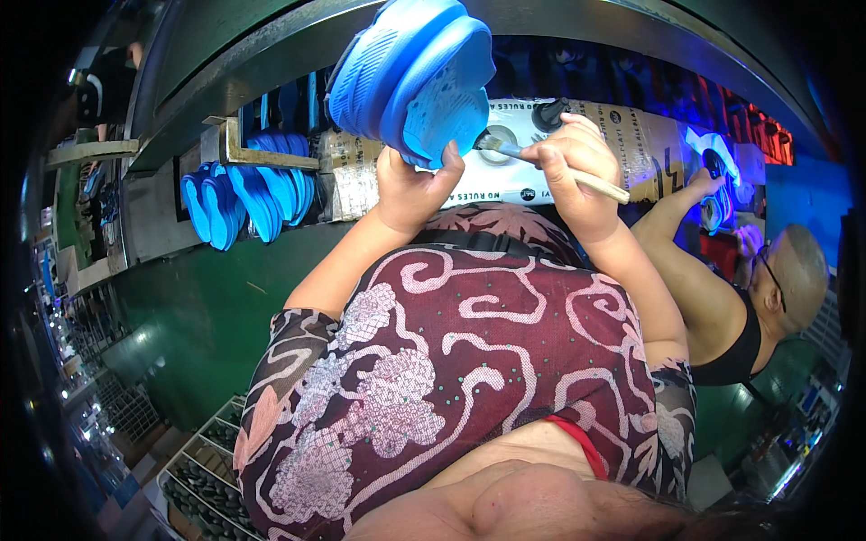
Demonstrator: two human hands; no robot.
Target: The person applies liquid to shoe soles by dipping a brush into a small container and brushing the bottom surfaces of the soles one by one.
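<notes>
My left hand (pixel 417 187) is closed on the lower end of a blue foam shoe sole (pixel 383 86), which is thick, ridged along its side and tilted up in front of me. Its lighter blue hollow side faces right. Closed round a brush (pixel 603 186) with a pale wooden handle, my right hand (pixel 579 167) keeps its dark bristles by the sole's lower right edge. Whether the bristles touch the sole I cannot tell. Below the brush tip, a round grey lid or dish (pixel 496 149) rests on the white printed sheet. A small black pot (pixel 548 114) stands beyond my right fingers.
Several blue soles (pixel 262 191) stand in rows on the left, beside a wooden frame (pixel 271 160). Cardboard (pixel 352 171) covers the bench. A metal rail (pixel 298 41) runs across the far side. At right a co-worker (pixel 722 307) handles a white and blue shoe part (pixel 713 162).
</notes>
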